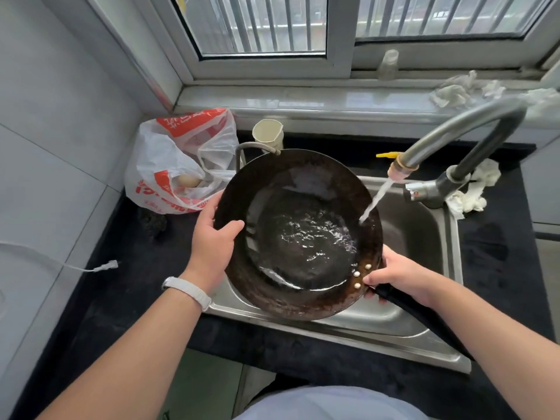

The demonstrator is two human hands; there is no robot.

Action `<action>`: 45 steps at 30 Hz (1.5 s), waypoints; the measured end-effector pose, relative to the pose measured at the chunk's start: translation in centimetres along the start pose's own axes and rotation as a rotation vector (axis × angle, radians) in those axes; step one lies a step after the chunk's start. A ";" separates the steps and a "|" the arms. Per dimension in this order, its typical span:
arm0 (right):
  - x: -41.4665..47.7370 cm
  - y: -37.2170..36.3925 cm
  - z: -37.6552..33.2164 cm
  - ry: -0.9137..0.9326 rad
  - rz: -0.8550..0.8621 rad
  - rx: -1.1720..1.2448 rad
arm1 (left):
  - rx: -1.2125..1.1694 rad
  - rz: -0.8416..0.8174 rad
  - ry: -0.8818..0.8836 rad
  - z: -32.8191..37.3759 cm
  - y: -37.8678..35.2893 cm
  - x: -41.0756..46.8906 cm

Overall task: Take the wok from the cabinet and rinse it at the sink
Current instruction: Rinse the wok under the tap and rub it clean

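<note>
Left to right: plastic bag holding an egg; left hand clamping the near-left rim of the wok, thumb inside; wok held over the sink, handle running toward the person's right, water pooling inside; right hand wrapped around the handle's root; faucet stream striking the right wall.

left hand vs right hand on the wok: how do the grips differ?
The left hand clasps the wok at its bare rim, thumb hooked over the edge onto the inside; the right hand grips the black handle where it meets the rim, by the rivets. The left hand's wrist carries a white band; the right hand's wrist is bare. Both hold the wok over the sink under running water.
</note>
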State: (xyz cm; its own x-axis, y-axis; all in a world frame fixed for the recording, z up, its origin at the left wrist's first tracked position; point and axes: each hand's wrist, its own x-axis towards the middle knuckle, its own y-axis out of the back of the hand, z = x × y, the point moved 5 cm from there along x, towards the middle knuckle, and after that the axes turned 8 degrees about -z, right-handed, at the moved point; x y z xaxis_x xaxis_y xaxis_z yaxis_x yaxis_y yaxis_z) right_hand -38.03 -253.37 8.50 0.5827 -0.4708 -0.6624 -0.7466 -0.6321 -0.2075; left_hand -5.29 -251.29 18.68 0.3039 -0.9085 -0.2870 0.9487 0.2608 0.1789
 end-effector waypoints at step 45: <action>-9.0 0.5 -5.8 -0.179 0.412 -0.437 | -0.252 -0.177 0.432 -11.1 -7.6 3.7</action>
State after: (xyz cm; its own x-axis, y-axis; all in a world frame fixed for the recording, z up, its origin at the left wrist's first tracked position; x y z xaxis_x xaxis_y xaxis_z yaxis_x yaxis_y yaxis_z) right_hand -41.77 -253.01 18.50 0.1841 -0.6427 -0.7437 -0.6764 -0.6318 0.3786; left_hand -10.37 -252.99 5.82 0.0953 -0.7425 -0.6631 0.9642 0.2345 -0.1240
